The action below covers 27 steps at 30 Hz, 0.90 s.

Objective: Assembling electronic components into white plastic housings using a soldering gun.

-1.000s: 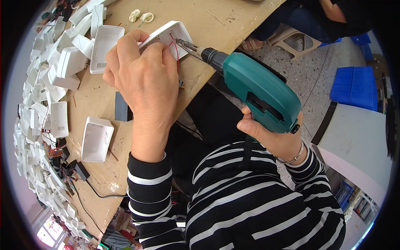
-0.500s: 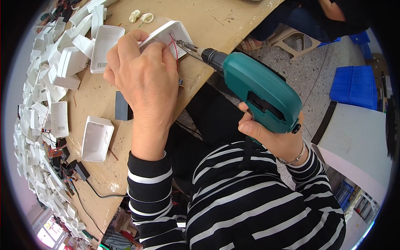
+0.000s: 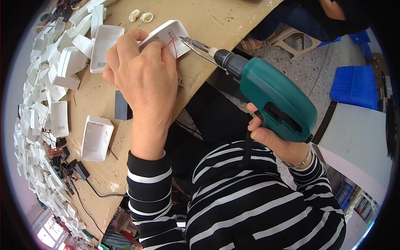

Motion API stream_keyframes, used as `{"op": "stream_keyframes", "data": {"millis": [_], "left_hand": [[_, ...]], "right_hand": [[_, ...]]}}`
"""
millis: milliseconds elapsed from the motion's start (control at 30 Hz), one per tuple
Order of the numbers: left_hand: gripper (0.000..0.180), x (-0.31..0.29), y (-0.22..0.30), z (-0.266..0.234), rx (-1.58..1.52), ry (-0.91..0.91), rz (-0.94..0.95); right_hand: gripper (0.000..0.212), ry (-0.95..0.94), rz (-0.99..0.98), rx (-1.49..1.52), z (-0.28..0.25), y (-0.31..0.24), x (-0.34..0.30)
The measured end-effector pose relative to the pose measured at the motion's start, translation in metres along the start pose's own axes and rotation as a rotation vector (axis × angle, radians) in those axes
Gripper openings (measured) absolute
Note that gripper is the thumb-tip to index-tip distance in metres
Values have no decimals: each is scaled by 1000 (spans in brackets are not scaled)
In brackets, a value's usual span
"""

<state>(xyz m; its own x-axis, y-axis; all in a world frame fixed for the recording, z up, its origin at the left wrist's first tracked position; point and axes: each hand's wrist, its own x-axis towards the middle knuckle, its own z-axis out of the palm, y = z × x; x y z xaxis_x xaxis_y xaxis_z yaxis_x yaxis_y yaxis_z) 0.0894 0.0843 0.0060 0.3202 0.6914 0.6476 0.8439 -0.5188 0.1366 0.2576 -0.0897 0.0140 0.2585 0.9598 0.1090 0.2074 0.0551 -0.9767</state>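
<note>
My left hand point(image 3: 143, 79) is closed on a white plastic box point(image 3: 180, 31), tilted up at the table's edge. Its fingertips inside and behind the box are partly hidden. Thin red wires point(image 3: 172, 41) run out of the box. In my right hand point(image 3: 277, 146) is a green soldering gun point(image 3: 275, 98), fingers wrapped round its handle by the trigger. The gun's metal tip, with a thin tube alongside, points at the box's near right rim; whether they touch I cannot tell. Below my left hand lies a dark grey block point(image 3: 122, 106), partly covered by my wrist.
Another white box point(image 3: 107, 46) stands beside my left hand, and one more point(image 3: 97, 139) nearer me. A large heap of white plastic housings point(image 3: 46, 96) fills the table's left. Black cables point(image 3: 100, 194) trail over the table point(image 3: 208, 25). Blue crates point(image 3: 354, 87) and a stool point(image 3: 293, 41) are right.
My right hand has drawn the soldering gun back to the right and slightly down, its tip moving from inside the box to its rim. My left hand and the box have hardly moved.
</note>
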Motion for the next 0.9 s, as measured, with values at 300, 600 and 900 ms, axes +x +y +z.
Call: {"op": "stream_keyframes", "data": {"millis": [300, 600, 900], "left_hand": [[7, -1, 1, 0, 4, -12, -4], [7, -1, 2, 0, 10, -13, 1], [37, 2, 1, -21, -59, -60, 17]], "right_hand": [[56, -214, -26, -45, -22, -9, 1], [59, -225, -139, -27, -23, -7, 6], [69, -5, -28, 364, -33, -5, 10]]}}
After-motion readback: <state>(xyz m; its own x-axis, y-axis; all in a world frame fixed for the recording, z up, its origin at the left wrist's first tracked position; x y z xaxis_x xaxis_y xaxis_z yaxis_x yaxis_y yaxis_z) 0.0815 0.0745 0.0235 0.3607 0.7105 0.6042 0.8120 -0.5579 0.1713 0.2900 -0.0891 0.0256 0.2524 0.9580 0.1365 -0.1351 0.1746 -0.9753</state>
